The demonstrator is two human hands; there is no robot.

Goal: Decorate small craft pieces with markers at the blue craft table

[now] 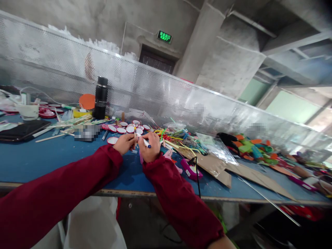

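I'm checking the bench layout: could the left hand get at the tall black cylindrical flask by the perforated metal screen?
Probably yes. The left hand is shut on a small stick, and the tall black cylindrical flask stands upright farther back, with only low red-and-white round discs between them.

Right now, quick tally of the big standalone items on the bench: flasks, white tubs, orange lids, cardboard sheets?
Black flask: 1
White tub: 1
Orange round lid: 1
Cardboard sheets: 2, overlapping, so the split is uncertain
Total: 5
The small red-and-white discs and loose sticks are too cluttered to count. Both hands, left and right, hold small pieces.
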